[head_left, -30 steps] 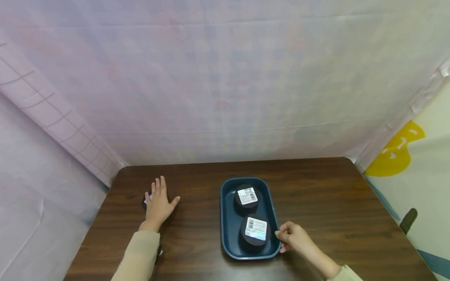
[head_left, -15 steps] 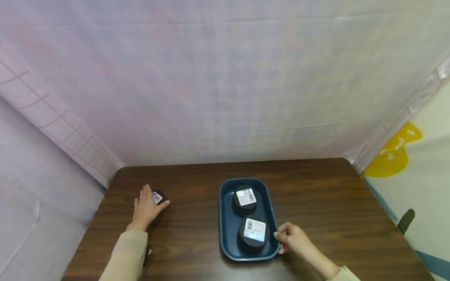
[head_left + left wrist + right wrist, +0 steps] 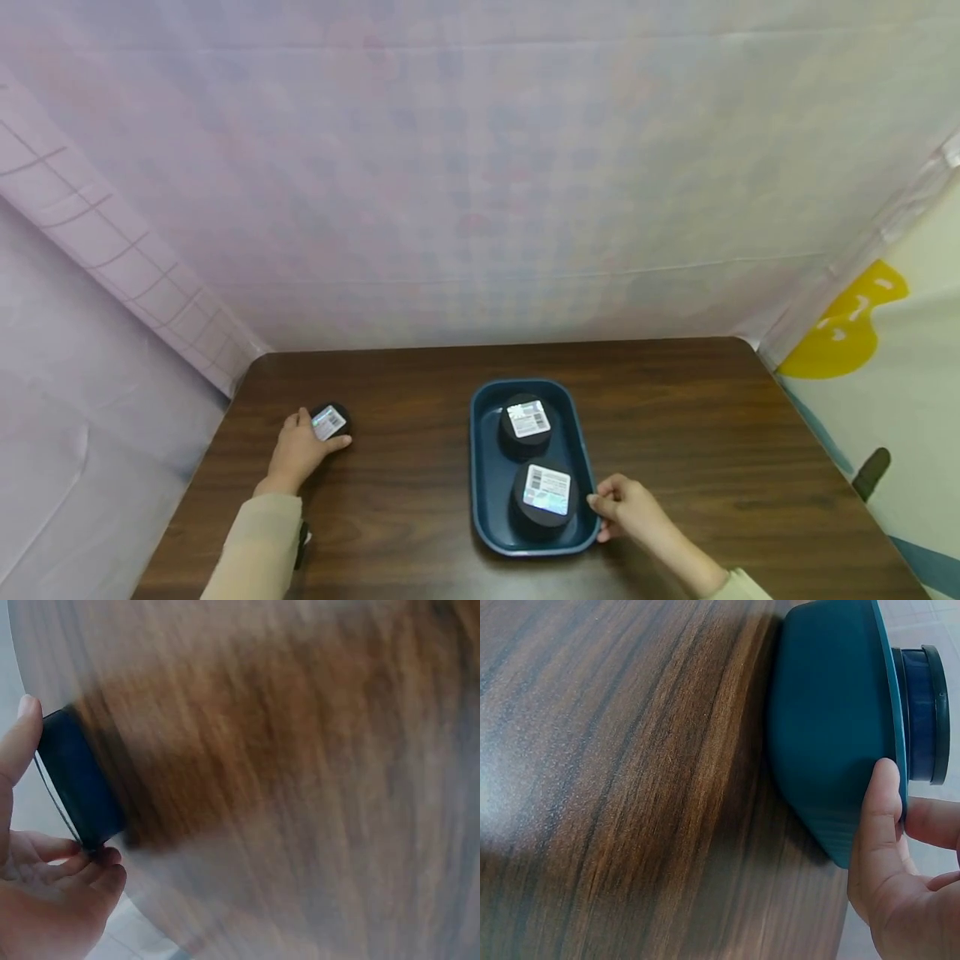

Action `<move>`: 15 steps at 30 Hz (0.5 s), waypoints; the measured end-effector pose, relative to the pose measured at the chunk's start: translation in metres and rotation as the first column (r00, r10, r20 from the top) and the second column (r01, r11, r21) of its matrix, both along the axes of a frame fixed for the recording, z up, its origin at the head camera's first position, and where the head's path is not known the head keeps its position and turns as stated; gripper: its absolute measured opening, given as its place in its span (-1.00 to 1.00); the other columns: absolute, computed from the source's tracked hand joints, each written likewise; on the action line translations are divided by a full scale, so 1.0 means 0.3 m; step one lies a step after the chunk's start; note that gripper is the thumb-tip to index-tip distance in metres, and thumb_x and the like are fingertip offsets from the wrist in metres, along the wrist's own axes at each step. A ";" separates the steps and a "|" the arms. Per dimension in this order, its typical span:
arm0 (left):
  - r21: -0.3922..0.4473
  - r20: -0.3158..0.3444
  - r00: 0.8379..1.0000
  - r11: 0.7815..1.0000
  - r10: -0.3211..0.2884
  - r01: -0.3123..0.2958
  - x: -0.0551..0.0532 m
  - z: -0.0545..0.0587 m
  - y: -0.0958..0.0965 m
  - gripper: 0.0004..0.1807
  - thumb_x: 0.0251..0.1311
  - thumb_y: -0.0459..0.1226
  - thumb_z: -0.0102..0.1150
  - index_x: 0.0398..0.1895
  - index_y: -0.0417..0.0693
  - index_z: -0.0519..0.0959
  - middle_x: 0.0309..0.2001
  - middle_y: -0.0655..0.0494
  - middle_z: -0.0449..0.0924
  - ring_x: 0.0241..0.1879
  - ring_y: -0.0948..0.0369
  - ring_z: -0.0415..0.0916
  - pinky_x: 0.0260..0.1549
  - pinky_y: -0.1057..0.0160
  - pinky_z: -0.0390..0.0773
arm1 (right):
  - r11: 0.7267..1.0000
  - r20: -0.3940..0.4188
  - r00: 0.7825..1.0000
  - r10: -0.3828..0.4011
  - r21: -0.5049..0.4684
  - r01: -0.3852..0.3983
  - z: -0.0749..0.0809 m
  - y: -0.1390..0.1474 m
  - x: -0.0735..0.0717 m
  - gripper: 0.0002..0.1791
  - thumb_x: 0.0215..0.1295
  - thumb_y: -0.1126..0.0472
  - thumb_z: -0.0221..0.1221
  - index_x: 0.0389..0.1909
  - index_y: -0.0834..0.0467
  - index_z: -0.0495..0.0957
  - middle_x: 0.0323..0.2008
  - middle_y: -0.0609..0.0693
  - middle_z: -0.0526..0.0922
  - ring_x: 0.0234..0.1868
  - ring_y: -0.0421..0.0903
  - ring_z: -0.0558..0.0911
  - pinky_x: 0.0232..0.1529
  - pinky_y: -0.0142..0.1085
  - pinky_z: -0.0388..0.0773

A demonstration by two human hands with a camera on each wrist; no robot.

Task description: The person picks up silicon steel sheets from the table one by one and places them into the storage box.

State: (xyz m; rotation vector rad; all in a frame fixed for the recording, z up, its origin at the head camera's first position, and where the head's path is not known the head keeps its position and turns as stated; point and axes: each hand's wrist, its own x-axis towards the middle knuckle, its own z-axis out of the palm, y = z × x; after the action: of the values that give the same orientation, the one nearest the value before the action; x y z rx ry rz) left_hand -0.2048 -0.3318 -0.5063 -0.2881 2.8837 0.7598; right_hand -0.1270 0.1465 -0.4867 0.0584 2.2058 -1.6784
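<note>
On the left of the table, a round black container (image 3: 330, 423) with a white label on top lies between the thumb and fingers of my left hand (image 3: 291, 452). The left wrist view has its dark blue side (image 3: 84, 780), with the thumb at one end and fingertips at the other. My right hand (image 3: 633, 510) pinches the rim of a blue tray (image 3: 487, 500) near its front right corner. Two similar labelled containers stand inside: one at the back (image 3: 525, 427), one in front (image 3: 543, 500). One container's blue side (image 3: 919, 712) shows above the tray rim in the right wrist view.
A brown wooden table (image 3: 420, 442) lies under everything. Pale patterned cloth (image 3: 465, 183) hangs behind it and along both sides. A small dark object (image 3: 302, 542), partly hidden, shows beside the left sleeve.
My left hand has come down and left from above the container, and its spread fingers have closed around the container's sides. My right hand and the tray stay in place.
</note>
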 end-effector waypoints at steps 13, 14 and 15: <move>-0.018 -0.112 0.993 0.999 0.027 -0.029 0.013 -0.017 0.026 0.10 -0.12 0.05 0.37 0.18 -0.68 0.09 0.03 -0.58 0.19 0.02 -0.37 0.18 -0.05 -0.27 0.34 | 0.999 -0.018 1.000 -0.011 0.030 0.012 0.005 -0.002 0.005 -0.80 0.21 0.38 0.11 -0.33 0.47 0.34 -0.68 0.00 0.39 -0.72 -0.15 0.50 -0.58 -0.11 0.62; -0.018 -0.120 0.992 0.999 0.034 -0.037 0.014 -0.017 0.031 0.09 -0.13 0.06 0.38 0.18 -0.67 0.11 0.02 -0.57 0.21 0.01 -0.36 0.19 -0.06 -0.26 0.35 | 0.999 -0.019 1.000 -0.013 0.033 0.013 0.006 -0.003 0.005 -0.81 0.20 0.38 0.11 -0.33 0.47 0.34 -0.68 0.00 0.39 -0.72 -0.15 0.51 -0.58 -0.12 0.62; -0.019 -0.128 0.991 0.999 0.038 -0.041 0.015 -0.017 0.036 0.08 -0.15 0.06 0.39 0.17 -0.65 0.13 0.00 -0.56 0.22 0.01 -0.36 0.20 -0.08 -0.26 0.36 | 0.999 -0.020 1.000 -0.014 0.038 0.015 0.007 -0.003 0.004 -0.81 0.20 0.38 0.11 -0.33 0.46 0.35 -0.68 -0.01 0.39 -0.72 -0.16 0.51 -0.58 -0.12 0.62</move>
State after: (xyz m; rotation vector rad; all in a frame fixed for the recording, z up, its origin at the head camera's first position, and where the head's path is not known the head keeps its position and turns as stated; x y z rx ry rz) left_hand -0.2004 -0.3211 -0.5113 -0.3111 3.0156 0.7819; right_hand -0.1256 0.1455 -0.4846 0.0680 2.2572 -1.6516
